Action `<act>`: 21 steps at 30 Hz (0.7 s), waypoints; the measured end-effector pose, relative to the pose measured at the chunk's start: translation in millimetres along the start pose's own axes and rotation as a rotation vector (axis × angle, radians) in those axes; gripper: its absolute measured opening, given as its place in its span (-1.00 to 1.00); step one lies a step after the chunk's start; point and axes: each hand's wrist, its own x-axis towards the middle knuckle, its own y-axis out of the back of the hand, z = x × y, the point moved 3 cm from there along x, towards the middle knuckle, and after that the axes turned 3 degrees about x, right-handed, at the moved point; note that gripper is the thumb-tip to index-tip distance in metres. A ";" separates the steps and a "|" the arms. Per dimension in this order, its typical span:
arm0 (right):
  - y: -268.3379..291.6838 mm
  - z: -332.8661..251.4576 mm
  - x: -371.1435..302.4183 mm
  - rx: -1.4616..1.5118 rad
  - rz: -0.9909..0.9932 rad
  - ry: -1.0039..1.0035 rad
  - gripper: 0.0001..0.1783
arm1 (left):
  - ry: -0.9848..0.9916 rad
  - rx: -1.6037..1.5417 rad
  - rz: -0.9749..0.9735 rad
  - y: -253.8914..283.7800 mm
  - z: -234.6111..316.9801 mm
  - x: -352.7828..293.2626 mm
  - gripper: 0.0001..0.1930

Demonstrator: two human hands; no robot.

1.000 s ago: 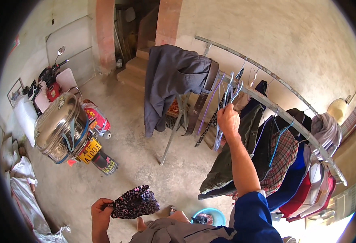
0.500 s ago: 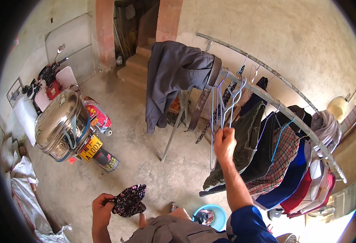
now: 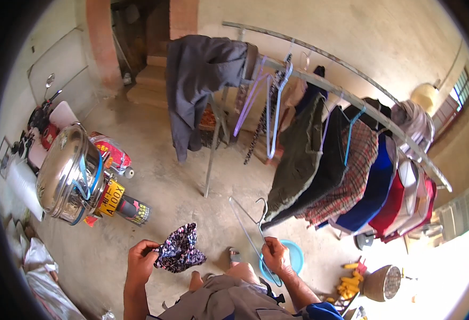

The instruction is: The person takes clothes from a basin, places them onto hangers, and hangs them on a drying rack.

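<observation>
Pinched in my left hand [image 3: 142, 257] is a small dark cloth garment [image 3: 180, 248] with a pale and pink floral pattern; it hangs to the right of the fingers. My right hand [image 3: 276, 253] is closed around a thin light-coloured clothes hanger [image 3: 257, 234], its hook pointing up and away from me. Nothing hangs on this hanger. The two hands are apart, low in front of my body. Ahead, bare purple and pale blue hangers [image 3: 275, 114] dangle from the metal clothes rack [image 3: 346, 100].
Dark trousers [image 3: 194, 88] drape over the rack's left end; shirts, one plaid [image 3: 346, 170], hang along its right. A light-blue basin [image 3: 295, 257] stands by my feet. At left is a motorcycle carrying a big metal pot [image 3: 61, 178]. A basket [image 3: 382, 282] and yellow corn cobs [image 3: 350, 282] lie right.
My right hand has come down and back from the rack, bringing one hanger off it. My left hand still holds the floral cloth, slightly farther right. The view has shifted.
</observation>
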 end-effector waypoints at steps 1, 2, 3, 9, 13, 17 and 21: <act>2.3 4.2 -14.8 0.012 -0.013 -0.049 -0.76 | 0.012 0.006 -0.029 -1.3 1.7 2.7 -0.82; 6.4 6.6 -31.3 0.071 0.030 -0.111 -0.78 | 0.017 -0.009 -0.063 -3.1 4.7 4.1 -0.82; 12.8 12.2 -49.0 0.182 0.019 -0.223 -0.78 | 0.024 -0.023 -0.097 -5.3 5.0 4.5 -0.82; 51.2 -14.0 -140.0 0.295 0.183 -0.084 -0.45 | 0.017 -0.026 -0.232 -14.3 3.0 0.9 -0.83; 68.3 -20.1 -155.1 0.176 0.262 -0.284 -0.37 | -0.022 0.129 -0.343 -35.9 12.6 0.1 -0.83; 63.0 24.2 -188.2 0.589 0.357 -0.437 -0.55 | -0.086 0.074 -0.438 -55.6 21.3 -7.7 -0.82; 85.7 46.4 -240.0 0.726 0.673 -0.496 -0.47 | -0.081 0.108 -0.461 -79.1 32.0 -22.8 -0.82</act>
